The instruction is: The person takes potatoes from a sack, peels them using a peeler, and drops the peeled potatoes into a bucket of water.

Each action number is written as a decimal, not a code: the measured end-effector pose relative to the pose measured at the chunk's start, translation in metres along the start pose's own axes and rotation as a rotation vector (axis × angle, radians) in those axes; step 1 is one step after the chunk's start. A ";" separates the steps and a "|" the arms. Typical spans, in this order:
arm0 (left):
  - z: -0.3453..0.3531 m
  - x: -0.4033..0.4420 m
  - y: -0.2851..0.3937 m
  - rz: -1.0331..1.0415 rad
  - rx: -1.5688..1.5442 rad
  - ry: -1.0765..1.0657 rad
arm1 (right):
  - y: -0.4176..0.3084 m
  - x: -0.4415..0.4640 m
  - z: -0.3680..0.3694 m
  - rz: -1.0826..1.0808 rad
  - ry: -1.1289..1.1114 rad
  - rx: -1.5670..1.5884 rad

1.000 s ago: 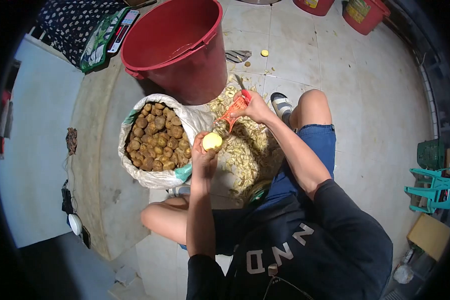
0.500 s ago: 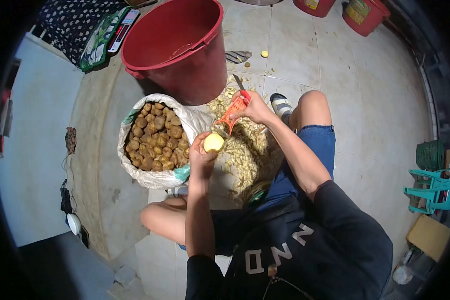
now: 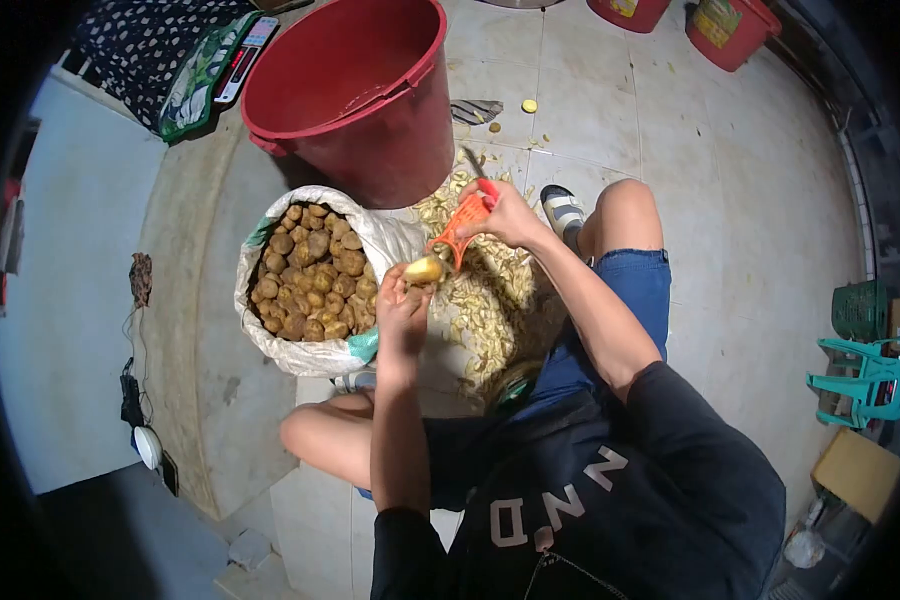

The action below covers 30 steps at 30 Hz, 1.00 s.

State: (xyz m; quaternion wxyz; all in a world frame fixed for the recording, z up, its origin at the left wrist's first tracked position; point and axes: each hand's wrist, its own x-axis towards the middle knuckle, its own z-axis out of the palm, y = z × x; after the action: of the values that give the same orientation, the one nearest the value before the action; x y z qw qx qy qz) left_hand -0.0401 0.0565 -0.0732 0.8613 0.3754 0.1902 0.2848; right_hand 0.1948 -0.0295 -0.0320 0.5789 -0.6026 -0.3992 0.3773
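In my left hand (image 3: 402, 305) is a partly peeled potato (image 3: 424, 270), pale yellow with brown skin along its lower side. My right hand (image 3: 508, 218) grips an orange peeler (image 3: 460, 226), its head close to the potato's upper right. A knife (image 3: 473, 162) with a dark blade and red handle also sticks out of the right hand, pointing up. Left of my left hand stands a white sack (image 3: 260, 345) full of unpeeled brown potatoes (image 3: 315, 275). Below both hands, potato peelings (image 3: 490, 320) lie heaped on the floor.
A large red bucket (image 3: 390, 150) stands beyond the sack. A peeled potato (image 3: 529, 106) lies on the tiled floor (image 3: 610, 120). Two smaller red buckets (image 3: 732, 35) are at the back right. Green plastic stools (image 3: 860, 380) stand at the right. A scale (image 3: 245, 60) is at upper left.
My left hand has turned the potato, so its cut pale face now shows less and brown skin shows below. The peeler has shifted slightly; the right hand stays nearly in place.
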 end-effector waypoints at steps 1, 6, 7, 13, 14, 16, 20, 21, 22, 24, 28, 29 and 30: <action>-0.003 0.002 -0.001 -0.015 -0.159 0.022 | 0.002 0.002 -0.003 0.038 0.053 0.053; 0.017 0.003 0.004 -0.042 -0.093 -0.050 | -0.001 -0.003 0.010 0.005 -0.080 -0.002; 0.019 0.002 0.006 -0.066 -0.056 -0.023 | 0.001 -0.004 0.011 0.012 -0.066 -0.020; 0.019 0.001 0.008 -0.064 0.125 0.038 | 0.002 -0.008 0.018 0.024 -0.055 -0.069; 0.021 0.000 0.012 -0.068 0.170 0.037 | 0.002 -0.008 0.019 0.033 -0.063 -0.071; 0.018 0.000 0.013 -0.068 0.165 0.033 | 0.003 -0.006 0.021 0.040 -0.076 -0.077; 0.019 0.000 0.015 -0.095 0.083 -0.039 | 0.001 -0.008 0.025 0.007 -0.083 -0.005; 0.013 -0.001 0.012 -0.096 0.083 -0.039 | -0.001 -0.008 0.026 -0.009 -0.074 -0.052; 0.003 -0.001 0.008 -0.064 0.096 -0.043 | -0.003 -0.009 0.025 -0.010 -0.074 -0.052; -0.003 -0.001 0.007 -0.032 0.111 -0.045 | -0.004 -0.010 0.023 0.031 -0.075 -0.006; -0.002 -0.006 0.000 -0.310 -0.119 0.121 | 0.000 -0.010 0.020 0.009 -0.003 -0.132; -0.004 -0.009 -0.005 -0.330 -0.070 0.128 | 0.000 -0.010 0.016 0.043 0.029 -0.193; -0.003 -0.011 -0.008 -0.352 -0.020 0.136 | 0.003 -0.011 0.013 0.079 0.063 -0.252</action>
State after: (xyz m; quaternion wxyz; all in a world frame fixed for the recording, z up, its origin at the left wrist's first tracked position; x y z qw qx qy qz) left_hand -0.0471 0.0468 -0.0799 0.8866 0.3076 0.3080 0.1563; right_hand 0.1789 -0.0345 -0.0358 0.4954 -0.6975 -0.4010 0.3275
